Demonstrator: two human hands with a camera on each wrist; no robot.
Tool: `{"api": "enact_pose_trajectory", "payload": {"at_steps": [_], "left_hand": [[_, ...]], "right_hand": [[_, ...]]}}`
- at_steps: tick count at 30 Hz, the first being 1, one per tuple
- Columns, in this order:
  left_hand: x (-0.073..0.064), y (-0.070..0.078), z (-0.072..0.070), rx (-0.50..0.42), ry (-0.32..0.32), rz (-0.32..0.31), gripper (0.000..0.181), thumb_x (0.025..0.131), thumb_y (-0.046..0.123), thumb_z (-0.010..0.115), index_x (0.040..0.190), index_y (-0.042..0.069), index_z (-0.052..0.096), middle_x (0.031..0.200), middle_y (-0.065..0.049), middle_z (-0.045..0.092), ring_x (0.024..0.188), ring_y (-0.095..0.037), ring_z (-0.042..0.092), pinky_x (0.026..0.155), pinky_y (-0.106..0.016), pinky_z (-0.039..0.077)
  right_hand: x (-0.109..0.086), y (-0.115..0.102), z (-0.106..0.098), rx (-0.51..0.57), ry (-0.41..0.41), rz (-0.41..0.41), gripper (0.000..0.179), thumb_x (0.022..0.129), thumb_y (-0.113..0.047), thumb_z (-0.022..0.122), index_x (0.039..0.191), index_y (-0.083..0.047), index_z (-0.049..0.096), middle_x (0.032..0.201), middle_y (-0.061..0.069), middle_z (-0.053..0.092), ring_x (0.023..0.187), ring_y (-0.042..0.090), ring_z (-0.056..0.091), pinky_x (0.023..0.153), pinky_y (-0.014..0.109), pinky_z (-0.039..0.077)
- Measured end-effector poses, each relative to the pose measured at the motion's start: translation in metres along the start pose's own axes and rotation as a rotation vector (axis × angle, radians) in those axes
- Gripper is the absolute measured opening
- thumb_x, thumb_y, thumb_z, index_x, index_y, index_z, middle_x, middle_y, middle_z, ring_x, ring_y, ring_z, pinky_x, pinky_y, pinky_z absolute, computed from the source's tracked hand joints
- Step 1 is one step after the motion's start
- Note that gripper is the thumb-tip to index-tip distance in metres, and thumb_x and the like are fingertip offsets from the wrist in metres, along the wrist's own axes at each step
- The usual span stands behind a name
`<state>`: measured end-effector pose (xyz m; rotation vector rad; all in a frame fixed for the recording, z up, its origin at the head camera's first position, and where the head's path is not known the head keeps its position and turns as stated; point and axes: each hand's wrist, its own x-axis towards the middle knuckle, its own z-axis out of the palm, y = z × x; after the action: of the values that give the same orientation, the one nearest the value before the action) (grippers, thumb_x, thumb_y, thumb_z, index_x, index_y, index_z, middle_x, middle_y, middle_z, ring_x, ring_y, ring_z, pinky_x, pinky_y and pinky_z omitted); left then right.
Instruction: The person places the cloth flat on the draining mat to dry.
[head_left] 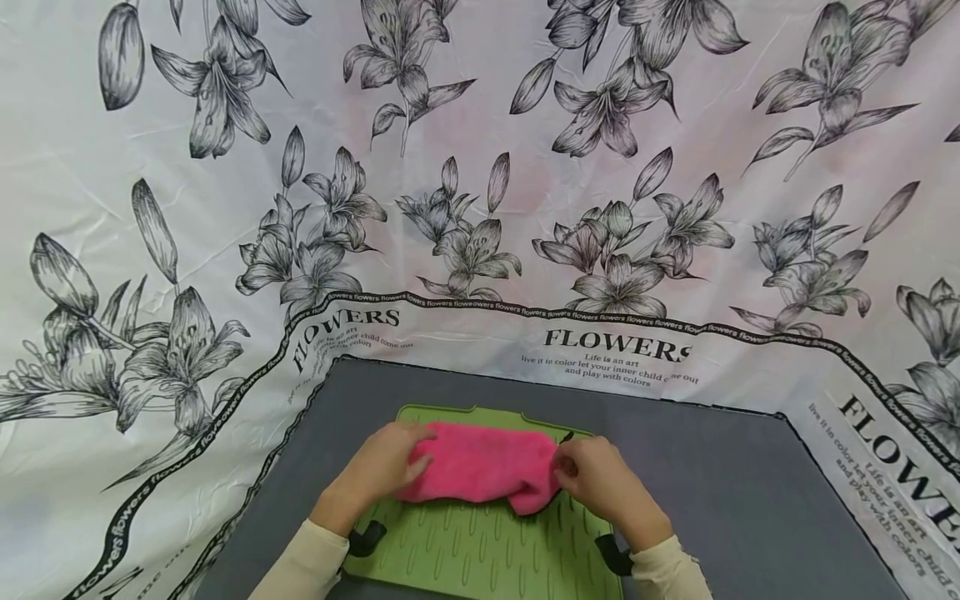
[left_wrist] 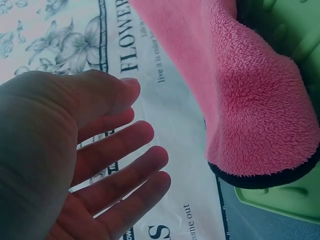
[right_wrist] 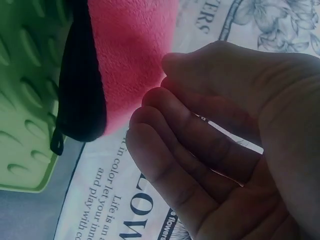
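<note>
A fluffy pink towel [head_left: 483, 462] with a dark border lies folded across the upper part of a green board [head_left: 480, 542] with raised ridges. My left hand [head_left: 392, 457] is at its left end, fingers apart and loosely bent. The left wrist view shows a gap between those fingertips and the pink cloth [left_wrist: 260, 100]. At the towel's right end, my right hand [head_left: 596, 473] pinches the edge between thumb and index fingertip, its other fingers curled alongside. A black hanging loop [right_wrist: 58, 142] sticks out from the dark border there.
The green board has black corner pieces [head_left: 367, 538] at its near left and right sides. Underneath is a dark grey tabletop [head_left: 720, 483]. A white sheet [head_left: 465, 350] printed with flowers and lettering rises around the table's edges.
</note>
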<state>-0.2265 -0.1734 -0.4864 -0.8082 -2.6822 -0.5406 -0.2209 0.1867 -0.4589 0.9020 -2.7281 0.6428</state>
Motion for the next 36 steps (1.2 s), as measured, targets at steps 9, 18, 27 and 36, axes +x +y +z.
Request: {"api": "enact_pose_trajectory", "payload": {"at_steps": [9, 18, 27, 36], "left_hand": [[-0.001, 0.000, 0.001, -0.074, -0.109, 0.009, 0.039, 0.094, 0.013, 0.087, 0.128, -0.001, 0.077, 0.123, -0.012, 0.081, 0.112, -0.032, 0.077, 0.096, -0.049, 0.064], [-0.007, -0.002, 0.008, -0.172, -0.252, -0.003, 0.021, 0.093, 0.017, 0.089, 0.105, 0.003, 0.079, 0.088, -0.005, 0.075, 0.076, -0.011, 0.066, 0.068, -0.029, 0.056], [-0.013, 0.001, 0.032, -0.201, -0.307, 0.019, 0.026, 0.089, 0.007, 0.089, 0.081, 0.010, 0.065, 0.069, 0.012, 0.036, 0.062, -0.001, 0.030, 0.058, -0.021, 0.029], [-0.015, 0.003, 0.044, -0.126, -0.223, 0.033, 0.015, 0.095, 0.002, 0.082, 0.085, 0.011, 0.077, 0.073, 0.008, 0.064, 0.064, -0.001, 0.045, 0.060, -0.023, 0.042]], "right_hand": [[0.000, -0.008, 0.009, 0.035, -0.047, 0.004, 0.017, 0.086, 0.001, 0.081, 0.085, -0.016, 0.080, 0.077, -0.013, 0.069, 0.071, -0.002, 0.061, 0.064, 0.022, 0.053], [0.000, -0.014, 0.028, 0.019, -0.072, -0.069, 0.026, 0.078, 0.002, 0.084, 0.071, -0.015, 0.066, 0.066, -0.011, 0.057, 0.064, -0.003, 0.044, 0.060, 0.021, 0.042], [-0.004, -0.010, 0.056, 0.068, -0.139, 0.000, 0.032, 0.075, 0.000, 0.090, 0.073, -0.013, 0.061, 0.066, -0.009, 0.049, 0.063, 0.000, 0.038, 0.056, 0.021, 0.038], [-0.001, -0.003, 0.081, 0.013, -0.101, -0.058, 0.034, 0.084, 0.008, 0.080, 0.072, -0.016, 0.059, 0.066, -0.012, 0.045, 0.064, 0.002, 0.035, 0.058, 0.021, 0.038]]}}
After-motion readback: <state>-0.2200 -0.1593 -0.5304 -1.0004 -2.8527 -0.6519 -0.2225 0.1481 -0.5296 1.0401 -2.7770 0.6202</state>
